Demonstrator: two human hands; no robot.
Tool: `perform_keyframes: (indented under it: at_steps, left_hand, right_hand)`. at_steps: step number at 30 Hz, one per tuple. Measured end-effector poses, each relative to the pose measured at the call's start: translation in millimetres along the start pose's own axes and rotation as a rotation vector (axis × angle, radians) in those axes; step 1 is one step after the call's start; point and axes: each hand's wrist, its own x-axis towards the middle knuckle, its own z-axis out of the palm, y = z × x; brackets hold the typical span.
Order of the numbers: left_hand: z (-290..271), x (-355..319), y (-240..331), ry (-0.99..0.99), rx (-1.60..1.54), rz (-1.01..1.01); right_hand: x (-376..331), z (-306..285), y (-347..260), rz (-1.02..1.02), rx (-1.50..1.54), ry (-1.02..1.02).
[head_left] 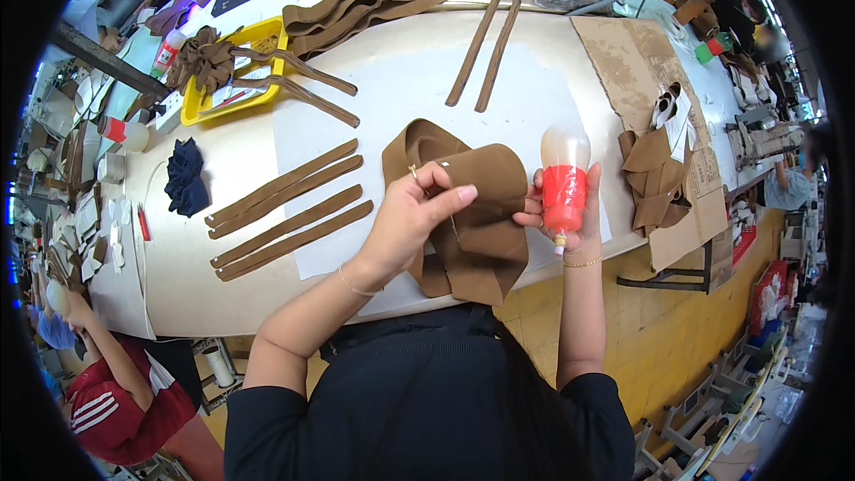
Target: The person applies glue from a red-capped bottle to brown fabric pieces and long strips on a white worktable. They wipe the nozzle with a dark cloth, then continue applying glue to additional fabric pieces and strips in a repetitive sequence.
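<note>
My left hand [411, 214] pinches the edge of a wide brown fabric strip [485, 174], its thumb and fingers closed on it. The strip loops and folds over itself, and its lower part hangs over the table's front edge. In my right hand [583, 227] lies a clear squeeze bottle [565, 178] wrapped in red tape, its nozzle pointing down toward me. Some right fingers reach close to the strip's right side; whether they touch it I cannot tell. Left of my hands, several narrow brown strips [294, 223] lie side by side on the table.
At the upper left stands a yellow tray [233, 114] with brown strips over its rim. A dark blue cloth bundle [185, 176] lies nearer. Two brown strips [485, 53] lie at the back. Brown pieces [657, 169] rest on cardboard [623, 62] at right. A co-worker in red [134, 401] is at lower left.
</note>
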Motion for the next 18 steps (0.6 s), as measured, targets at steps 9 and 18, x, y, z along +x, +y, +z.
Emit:
perform_keyframes:
  at_steps: [9, 18]
  left_hand:
    - [-10.1, -15.8, 17.3, -0.213, -0.777, -0.446]
    - [-2.4, -16.3, 65.7, -0.209, 0.272, -0.018]
  right_hand:
    - [1.6, -8.4, 2.0, 0.017, -0.15, 0.148]
    - [-18.7, 9.5, -36.8, -0.287, -0.323, 0.389]
